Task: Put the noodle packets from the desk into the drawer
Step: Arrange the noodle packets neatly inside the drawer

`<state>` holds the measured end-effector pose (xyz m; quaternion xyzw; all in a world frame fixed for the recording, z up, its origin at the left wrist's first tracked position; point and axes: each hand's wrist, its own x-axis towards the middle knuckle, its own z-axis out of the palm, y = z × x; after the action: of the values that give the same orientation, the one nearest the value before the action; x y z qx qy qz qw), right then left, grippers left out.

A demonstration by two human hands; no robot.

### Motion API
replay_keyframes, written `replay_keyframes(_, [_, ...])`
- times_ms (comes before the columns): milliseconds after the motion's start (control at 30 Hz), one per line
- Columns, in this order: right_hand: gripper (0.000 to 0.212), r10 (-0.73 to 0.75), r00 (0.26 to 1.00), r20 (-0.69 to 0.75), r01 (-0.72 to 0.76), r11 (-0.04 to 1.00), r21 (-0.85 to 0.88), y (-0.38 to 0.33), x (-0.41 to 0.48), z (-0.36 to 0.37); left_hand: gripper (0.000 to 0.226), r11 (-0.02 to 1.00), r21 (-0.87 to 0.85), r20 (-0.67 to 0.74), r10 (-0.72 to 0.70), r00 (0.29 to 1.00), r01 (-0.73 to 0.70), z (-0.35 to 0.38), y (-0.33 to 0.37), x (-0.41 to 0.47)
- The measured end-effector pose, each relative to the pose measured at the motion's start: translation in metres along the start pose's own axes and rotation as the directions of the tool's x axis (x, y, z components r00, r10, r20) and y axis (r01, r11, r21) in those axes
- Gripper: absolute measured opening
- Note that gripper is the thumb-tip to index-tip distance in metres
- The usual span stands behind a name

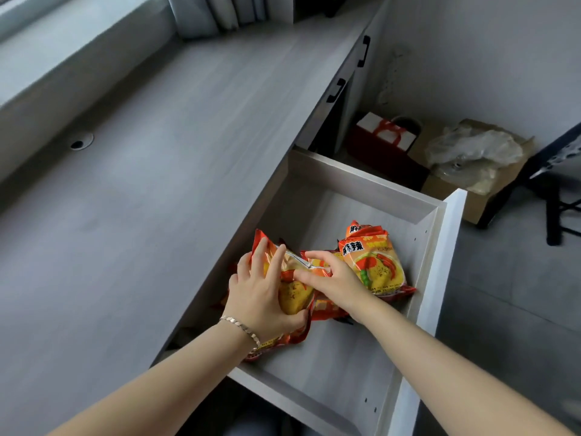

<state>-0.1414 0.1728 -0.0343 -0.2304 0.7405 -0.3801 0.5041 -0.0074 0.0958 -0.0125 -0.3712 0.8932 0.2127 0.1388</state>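
The open drawer juts out from under the grey desk. Inside it lie orange-and-red noodle packets. One packet rests flat toward the drawer's right side. My left hand grips another noodle packet over the drawer's left part, with its fingers wrapped over the top. My right hand rests on a third packet in the middle, fingertips touching its crinkled top edge beside my left hand. More packet edges show underneath my left wrist.
The desk top has a round cable hole. On the floor beyond the drawer stand a red gift bag and a cardboard box with plastic wrap. A dark chair leg is at the right. Black drawer handles line the desk front.
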Motion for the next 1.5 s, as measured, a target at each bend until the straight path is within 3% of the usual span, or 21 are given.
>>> replay_keyframes(100, [0.051, 0.051, 0.999, -0.011, -0.051, 0.998, 0.024, 0.002, 0.005, 0.012, 0.108, 0.994, -0.054, -0.048, 0.094, 0.994, -0.097, 0.005, -0.018, -0.004])
replay_keyframes(167, [0.052, 0.091, 0.992, -0.088, -0.086, 0.995, 0.052, 0.008, 0.009, 0.015, 0.104, 0.988, -0.144, -0.129, 0.04, 0.991, -0.059, 0.012, -0.032, -0.009])
replay_keyframes(267, [0.043, 0.116, 0.954, -0.277, -0.1, 0.992, 0.073, 0.022, 0.018, 0.018, 0.08, 0.896, -0.346, 0.0, -0.298, 0.954, 0.28, 0.032, -0.054, -0.015])
replay_keyframes(367, [0.033, 0.113, 0.906, -0.407, -0.073, 0.991, 0.114, 0.031, 0.025, 0.017, 0.057, 0.648, -0.415, 0.244, -0.597, 0.764, 0.639, 0.052, -0.066, -0.007])
replay_keyframes(433, [0.03, 0.1, 0.889, -0.447, -0.053, 0.992, 0.116, 0.034, 0.033, 0.014, 0.048, 0.541, -0.428, 0.37, -0.625, 0.687, 0.724, 0.063, -0.072, 0.004])
replay_keyframes(533, [0.031, 0.128, 0.892, -0.433, -0.133, 0.991, 0.02, 0.041, 0.048, 0.009, 0.08, 0.518, -0.449, 0.435, -0.586, 0.684, 0.729, 0.081, -0.078, 0.027])
replay_keyframes(667, [0.035, 0.162, 0.916, -0.368, -0.206, 0.975, -0.085, 0.053, 0.06, 0.009, 0.117, 0.514, -0.525, 0.426, -0.532, 0.732, 0.679, 0.097, -0.082, 0.043])
replay_keyframes(733, [0.033, 0.17, 0.914, -0.368, -0.212, 0.974, -0.077, 0.057, 0.062, 0.009, 0.123, 0.465, -0.57, 0.435, -0.529, 0.729, 0.678, 0.103, -0.084, 0.046])
replay_keyframes(833, [0.028, 0.184, 0.915, -0.36, -0.221, 0.973, -0.065, 0.058, 0.062, 0.009, 0.114, 0.394, -0.59, 0.48, -0.531, 0.698, 0.705, 0.112, -0.084, 0.051])
replay_keyframes(1033, [0.025, 0.181, 0.919, -0.351, -0.232, 0.967, -0.109, 0.056, 0.063, 0.01, 0.096, 0.607, -0.434, 0.507, -0.446, 0.738, 0.666, 0.112, -0.079, 0.047])
replay_keyframes(1167, [0.028, 0.204, 0.916, -0.346, -0.239, 0.969, -0.061, 0.052, 0.062, 0.01, 0.078, 0.541, -0.528, 0.434, -0.491, 0.755, 0.655, 0.108, -0.076, 0.044])
replay_keyframes(1267, [0.021, 0.232, 0.913, -0.336, -0.237, 0.971, 0.025, 0.047, 0.059, 0.009, 0.07, 0.523, -0.525, 0.48, -0.47, 0.741, 0.671, 0.1, -0.073, 0.044])
replay_keyframes(1367, [0.014, 0.22, 0.931, -0.29, -0.212, 0.976, 0.057, 0.042, 0.055, 0.005, 0.066, 0.625, -0.358, 0.509, -0.492, 0.706, 0.693, 0.082, -0.078, 0.041])
replay_keyframes(1433, [0.014, 0.146, 0.954, -0.263, -0.154, 0.988, -0.009, 0.039, 0.051, 0.003, 0.073, 0.756, -0.152, 0.422, -0.533, 0.734, 0.637, 0.066, -0.083, 0.034])
replay_keyframes(1500, [0.019, 0.058, 0.977, -0.204, -0.074, 0.995, -0.07, 0.037, 0.045, 0.0, 0.08, 0.809, -0.012, 0.339, -0.55, 0.763, 0.588, 0.055, -0.09, 0.023])
